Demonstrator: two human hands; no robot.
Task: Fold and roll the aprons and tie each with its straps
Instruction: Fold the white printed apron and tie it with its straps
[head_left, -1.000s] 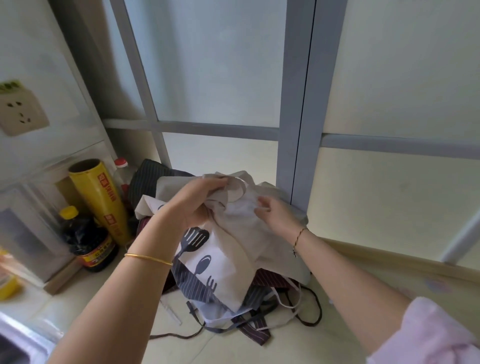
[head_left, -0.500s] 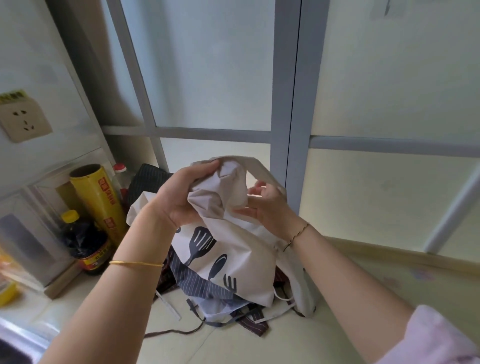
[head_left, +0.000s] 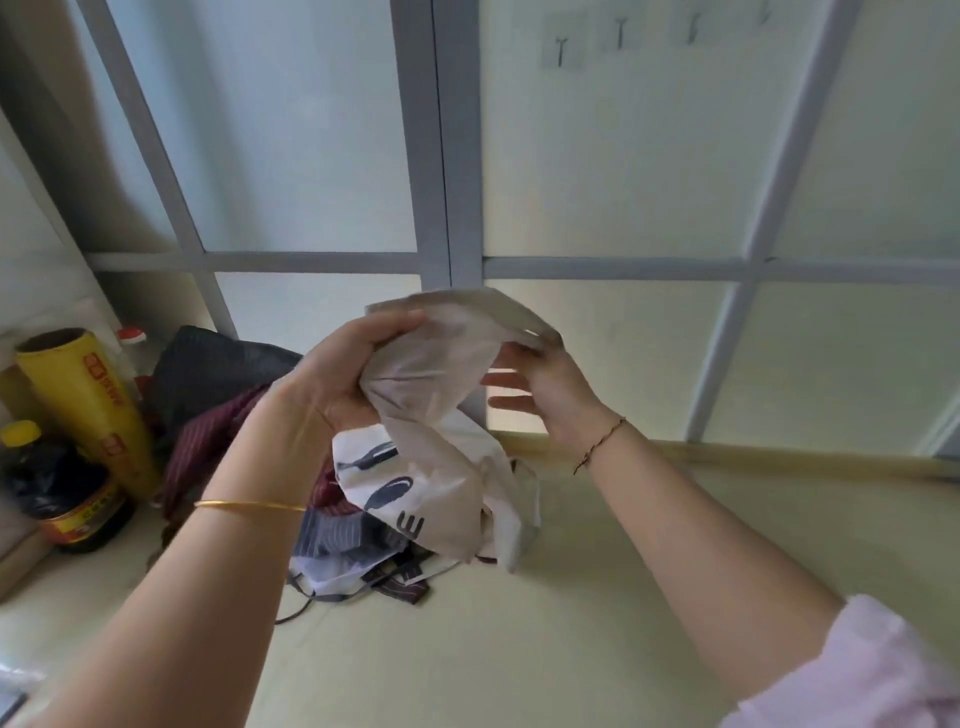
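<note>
Far to the left of the left hand: a yellow roll of cling film (head_left: 85, 410), standing tilted. A dark sauce bottle (head_left: 62, 493) with a yellow cap stood just in front of it, and a red-capped bottle (head_left: 132, 338) behind it.

Between these and the left hand: a pile of aprons (head_left: 208, 374) on the tabletop (head_left: 571, 597). A dark one lay at the back, a maroon striped one nearer, and a grey striped one below the left wrist. Loose straps (head_left: 301, 608) trailed from the pile onto the tabletop.

Left hand (head_left: 337, 374): raised above the pile, fingers curled round a bunched part of the white apron (head_left: 431, 364). A gold bangle (head_left: 249, 505) sat on the wrist.

White apron: upper part stretched between the two hands. The rest hung below them, printed with dark utensil shapes, and its lower end reached the pile.

Right hand (head_left: 540, 384): just right of the bunch, thumb and forefinger pinching the apron's top edge, the lower fingers straight and apart from the cloth. There was a thin bracelet (head_left: 600, 441) at the wrist and a pink sleeve (head_left: 857, 670) further down the arm.

Behind both hands: a grey window frame (head_left: 436, 156) with frosted panes.

Above the right hand: a row of small hooks (head_left: 618, 36).
</note>
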